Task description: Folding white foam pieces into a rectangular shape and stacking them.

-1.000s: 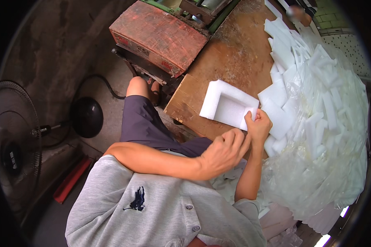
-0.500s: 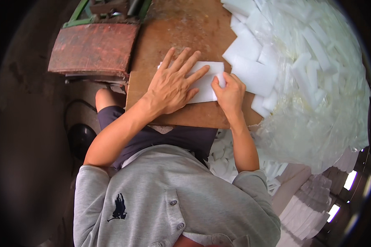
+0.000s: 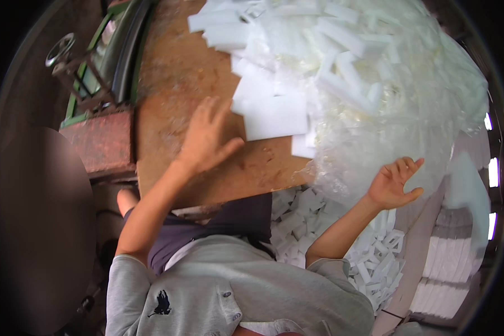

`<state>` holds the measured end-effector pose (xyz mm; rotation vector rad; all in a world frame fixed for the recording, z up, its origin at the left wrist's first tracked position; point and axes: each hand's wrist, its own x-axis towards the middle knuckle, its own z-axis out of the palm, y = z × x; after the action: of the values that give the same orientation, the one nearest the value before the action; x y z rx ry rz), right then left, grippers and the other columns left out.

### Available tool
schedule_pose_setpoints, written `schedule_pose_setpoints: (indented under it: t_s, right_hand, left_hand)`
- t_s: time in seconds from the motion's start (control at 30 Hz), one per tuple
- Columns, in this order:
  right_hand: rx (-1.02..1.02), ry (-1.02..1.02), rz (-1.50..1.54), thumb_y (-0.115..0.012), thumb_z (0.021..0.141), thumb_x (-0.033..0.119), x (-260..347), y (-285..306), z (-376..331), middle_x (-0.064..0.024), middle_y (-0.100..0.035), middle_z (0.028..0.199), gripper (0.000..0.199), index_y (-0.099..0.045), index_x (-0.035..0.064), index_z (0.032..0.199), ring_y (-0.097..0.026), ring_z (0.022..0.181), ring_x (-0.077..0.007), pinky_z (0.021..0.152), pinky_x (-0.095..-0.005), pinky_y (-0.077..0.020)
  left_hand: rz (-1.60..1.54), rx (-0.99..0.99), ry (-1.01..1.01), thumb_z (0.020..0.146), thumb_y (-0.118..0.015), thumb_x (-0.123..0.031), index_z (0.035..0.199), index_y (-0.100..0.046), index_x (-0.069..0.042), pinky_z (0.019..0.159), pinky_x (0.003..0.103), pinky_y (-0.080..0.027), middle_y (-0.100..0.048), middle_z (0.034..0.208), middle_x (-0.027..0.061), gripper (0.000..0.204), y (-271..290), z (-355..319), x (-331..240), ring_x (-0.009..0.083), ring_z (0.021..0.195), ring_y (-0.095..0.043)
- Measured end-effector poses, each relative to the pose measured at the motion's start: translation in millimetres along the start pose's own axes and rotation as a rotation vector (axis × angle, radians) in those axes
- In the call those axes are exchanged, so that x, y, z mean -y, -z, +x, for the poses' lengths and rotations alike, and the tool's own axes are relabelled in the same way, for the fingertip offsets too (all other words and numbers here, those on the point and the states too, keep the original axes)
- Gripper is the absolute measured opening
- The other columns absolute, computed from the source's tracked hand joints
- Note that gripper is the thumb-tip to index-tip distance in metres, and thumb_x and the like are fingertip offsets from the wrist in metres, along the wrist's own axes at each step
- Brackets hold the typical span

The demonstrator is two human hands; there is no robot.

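Observation:
My left hand is over the brown wooden table, slightly blurred, fingers stretched out and nothing in it. Close to its fingertips lie flat white foam sheets, overlapping on the table. My right hand reaches out past the table's right side, beside a big clear plastic bag. Its thumb stands apart from loosely bent fingers, and it holds nothing. Right of it, a pale, blurred sheet-like shape shows; I cannot tell whether it is a foam sheet in the air.
White foam strips fill the plastic bag. Many foam offcuts lie heaped below the table, with stacked white bundles farther right. At the left stands a green-framed machine with a handwheel and a red panel.
My right hand has let go of the white foam piece and swung right, off the table. That piece is gone from under my left hand, which has lifted. The view has shifted right.

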<state>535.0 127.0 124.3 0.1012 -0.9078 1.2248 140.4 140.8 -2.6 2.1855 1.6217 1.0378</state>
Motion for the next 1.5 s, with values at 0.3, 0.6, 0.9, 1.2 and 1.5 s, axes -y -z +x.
schedule_pose_setpoints:
  t_s: [0.3,0.6,0.9,1.2,1.5]
  right_hand:
    - [0.375,0.166,-2.322,-0.078,0.08,0.008,-75,53,81,-0.0113,-0.063,0.123,0.06,-0.058,0.0107,0.136,-0.046,0.132,-0.0351,0.112,-0.0549,-0.034]
    - [0.316,0.255,-1.971,-0.075,0.089,0.011,-57,34,121,-0.0181,-0.065,0.125,0.037,-0.069,0.0077,0.125,-0.059,0.118,-0.0308,0.101,-0.0393,-0.0461]
    - [0.532,-1.21,-0.763,-0.056,0.103,0.025,-196,-62,-17,-0.0084,-0.07,0.11,0.038,-0.065,-0.0052,0.125,-0.061,0.105,-0.0135,0.094,-0.0285,-0.0458]
    - [0.437,-1.115,-0.555,-0.054,0.105,0.032,-275,-77,-56,-0.0107,-0.067,0.114,0.047,-0.057,-0.0066,0.132,-0.061,0.105,-0.0125,0.09,-0.0278,-0.0483]
    - [0.609,-1.148,-0.757,-0.062,0.1,0.015,-318,-73,-47,-0.0116,-0.071,0.104,0.031,-0.063,-0.0081,0.122,-0.066,0.098,-0.0142,0.087,-0.0286,-0.0525]
  left_hand:
    - [0.3,0.221,-0.134,0.064,-0.086,-0.04,0.156,-0.03,-0.022,0.116,0.069,-0.013,-0.036,0.144,0.0307,0.109,-42,37,-24,0.0429,0.145,-0.025]
    - [0.353,0.348,0.128,0.056,-0.091,-0.031,0.154,-0.037,-0.022,0.117,0.066,-0.015,-0.032,0.156,0.0189,0.112,79,-76,42,0.0414,0.146,-0.027]
    - [0.056,-0.4,0.034,0.078,-0.079,-0.012,0.14,-0.048,-0.003,0.079,0.042,-0.053,-0.055,0.12,0.0217,0.07,87,-95,-28,0.0372,0.099,-0.062]
    - [0.23,-0.861,0.521,0.087,-0.073,-0.011,0.105,-0.066,0.001,0.061,0.031,-0.044,-0.055,0.077,0.0052,0.022,234,-167,127,0.012,0.069,-0.051]
    - [0.358,-0.418,0.828,0.084,-0.071,-0.029,0.108,-0.073,-0.003,0.072,0.037,-0.054,-0.072,0.084,0.0164,0.035,335,-125,316,0.0218,0.078,-0.071]
